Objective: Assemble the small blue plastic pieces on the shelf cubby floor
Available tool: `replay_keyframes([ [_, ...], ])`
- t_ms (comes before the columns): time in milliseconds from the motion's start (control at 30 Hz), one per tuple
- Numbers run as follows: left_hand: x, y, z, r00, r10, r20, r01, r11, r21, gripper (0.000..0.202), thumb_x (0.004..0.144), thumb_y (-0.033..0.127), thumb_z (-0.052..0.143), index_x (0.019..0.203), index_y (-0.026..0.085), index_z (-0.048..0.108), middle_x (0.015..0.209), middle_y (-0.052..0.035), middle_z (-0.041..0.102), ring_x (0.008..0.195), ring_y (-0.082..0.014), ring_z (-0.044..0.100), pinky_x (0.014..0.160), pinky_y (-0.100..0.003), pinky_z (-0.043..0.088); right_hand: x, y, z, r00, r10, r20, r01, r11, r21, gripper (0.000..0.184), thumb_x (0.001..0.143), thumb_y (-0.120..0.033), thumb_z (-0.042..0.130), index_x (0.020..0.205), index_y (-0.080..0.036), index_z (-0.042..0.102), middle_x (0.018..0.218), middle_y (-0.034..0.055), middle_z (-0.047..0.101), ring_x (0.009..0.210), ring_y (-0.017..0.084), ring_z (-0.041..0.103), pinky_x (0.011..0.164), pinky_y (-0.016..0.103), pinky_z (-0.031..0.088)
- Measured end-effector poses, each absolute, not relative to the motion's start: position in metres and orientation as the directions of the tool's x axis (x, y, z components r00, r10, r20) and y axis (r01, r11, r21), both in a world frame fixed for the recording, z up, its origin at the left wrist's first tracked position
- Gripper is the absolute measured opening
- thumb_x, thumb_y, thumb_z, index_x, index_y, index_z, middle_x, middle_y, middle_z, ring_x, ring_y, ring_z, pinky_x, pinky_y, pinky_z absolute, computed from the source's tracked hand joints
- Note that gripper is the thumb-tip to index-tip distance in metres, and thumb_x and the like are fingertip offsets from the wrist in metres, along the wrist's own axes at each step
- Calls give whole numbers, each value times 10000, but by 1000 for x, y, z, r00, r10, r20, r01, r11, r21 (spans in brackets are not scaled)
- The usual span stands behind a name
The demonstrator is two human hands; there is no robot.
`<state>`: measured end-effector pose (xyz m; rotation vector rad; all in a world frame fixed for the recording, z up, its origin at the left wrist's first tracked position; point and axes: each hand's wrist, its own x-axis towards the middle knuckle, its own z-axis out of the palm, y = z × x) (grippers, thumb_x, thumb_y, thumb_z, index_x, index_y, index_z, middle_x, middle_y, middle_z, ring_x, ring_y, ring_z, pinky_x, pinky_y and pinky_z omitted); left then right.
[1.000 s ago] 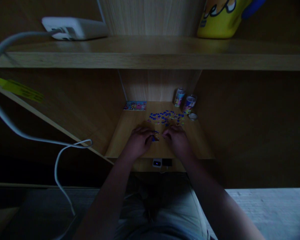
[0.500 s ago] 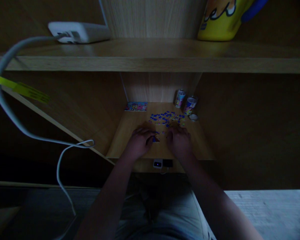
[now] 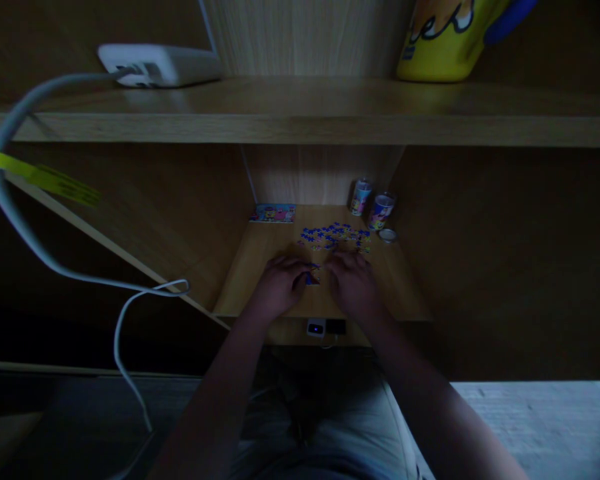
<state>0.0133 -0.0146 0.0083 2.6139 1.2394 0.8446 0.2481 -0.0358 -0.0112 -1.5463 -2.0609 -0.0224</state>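
Note:
A small joined patch of jigsaw puzzle pieces (image 3: pixel 313 277) lies on the lower shelf between my hands. My left hand (image 3: pixel 281 280) curls at its left side, thumb and fingers closed on its edge. On the other side, my right hand (image 3: pixel 354 281) has its fingertips drawn together just right of the patch; what they hold, if anything, is hidden under them. Beyond both hands is a spread of loose jigsaw pieces (image 3: pixel 333 233), mostly blue with some yellow. The scene is dim and the pieces are small.
At the back left lies a colourful picture card (image 3: pixel 273 213). Two printed tins (image 3: pixel 361 197) (image 3: pixel 381 212) and a round lid (image 3: pixel 387 235) stand at the right. An upper shelf (image 3: pixel 300 129) overhangs, with a white adapter (image 3: pixel 160 65), its cable (image 3: pixel 45 260) and a yellow mug (image 3: pixel 433 50).
My right hand has shifted left and slightly forward, closer to the joined patch, covering the spot where a loose piece showed. My left hand has stayed nearly still.

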Motion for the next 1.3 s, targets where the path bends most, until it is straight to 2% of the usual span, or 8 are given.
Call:
replay_keyframes([
  [100, 13, -15, 8, 511, 743, 433, 670, -660, 341, 293, 1008, 130, 675, 1211, 285, 818, 1267, -51, 827, 1181, -296, 739, 1103, -550, 557, 246, -34, -13, -150, 885, 441, 896, 310, -318, 321, 1044, -205, 588, 1321, -201, 749, 1439, 205, 700, 1331, 418, 573, 1126, 592, 460],
  [200, 12, -14, 7, 528, 731, 432, 655, -675, 341, 291, 1029, 153, 673, 1245, 285, 816, 1278, -56, 827, 1187, -291, 742, 1113, -544, 549, 246, -34, -12, -171, 880, 443, 885, 335, -324, 368, 1075, -243, 569, 1410, -198, 715, 1517, 191, 664, 1371, 412, 553, 1163, 597, 444],
  [300, 12, -15, 7, 576, 704, 416, 618, -708, 342, 246, 1055, 201, 686, 1238, 294, 822, 1261, -42, 840, 1174, -278, 755, 1087, -520, 551, 246, -35, -9, -235, 871, 432, 850, 399, -344, 273, 1084, -293, 618, 1312, -240, 758, 1547, 148, 652, 1408, 396, 537, 1204, 594, 425],
  [467, 11, -15, 8, 633, 668, 392, 569, -744, 350, 201, 1057, 238, 722, 1202, 317, 838, 1255, -32, 847, 1155, -263, 763, 1054, -498, 549, 248, -33, -5, -247, 871, 425, 828, 417, -375, 82, 1024, -311, 751, 1074, -254, 781, 1403, 130, 720, 1340, 370, 586, 1188, 572, 454],
  [800, 12, -14, 11, 640, 658, 396, 546, -753, 367, 166, 1051, 214, 730, 1145, 312, 826, 1200, -20, 850, 1140, -253, 761, 1054, -477, 550, 251, -30, -8, -272, 851, 448, 778, 469, -418, 52, 1013, -280, 783, 1018, -245, 746, 1405, 113, 734, 1336, 322, 645, 1214, 539, 440],
  [1100, 12, -15, 11, 622, 665, 413, 558, -747, 363, 136, 1047, 219, 729, 1107, 294, 824, 1181, -26, 850, 1111, -257, 763, 1036, -477, 555, 252, -26, -12, -160, 879, 450, 819, 372, -436, 64, 1037, -248, 712, 977, -235, 732, 1132, 118, 763, 1157, 328, 670, 1122, 520, 487],
  [1200, 11, -14, 10, 620, 664, 418, 556, -748, 364, 150, 1042, 215, 725, 1102, 301, 832, 1189, -29, 852, 1109, -257, 768, 1036, -484, 559, 252, -27, -12, -133, 883, 450, 838, 342, -424, 88, 1049, -223, 665, 1008, -219, 742, 1113, 145, 747, 1166, 353, 648, 1124, 547, 483],
  [1300, 11, -14, 9, 627, 658, 417, 549, -753, 363, 152, 1059, 226, 710, 1110, 306, 830, 1173, -25, 857, 1091, -248, 773, 1041, -481, 556, 249, -29, -9, -189, 873, 449, 831, 386, -400, 127, 1055, -228, 662, 1131, -219, 763, 1261, 153, 741, 1259, 357, 626, 1179, 557, 458],
])
